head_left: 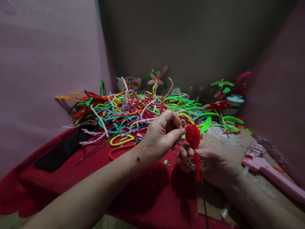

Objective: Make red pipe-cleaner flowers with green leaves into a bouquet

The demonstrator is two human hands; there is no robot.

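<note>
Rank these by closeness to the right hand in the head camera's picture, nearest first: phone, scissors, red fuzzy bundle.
From the right hand:
1. Red fuzzy bundle, at its fingers.
2. Scissors, to its left on the red cloth.
3. Phone, black, farthest left.

Dim light, murky back wall, shadows on red cloth, softened edges

Left of our left hand we see 1 black phone; beyond our right hand, 1 pale lidded pot.
</note>
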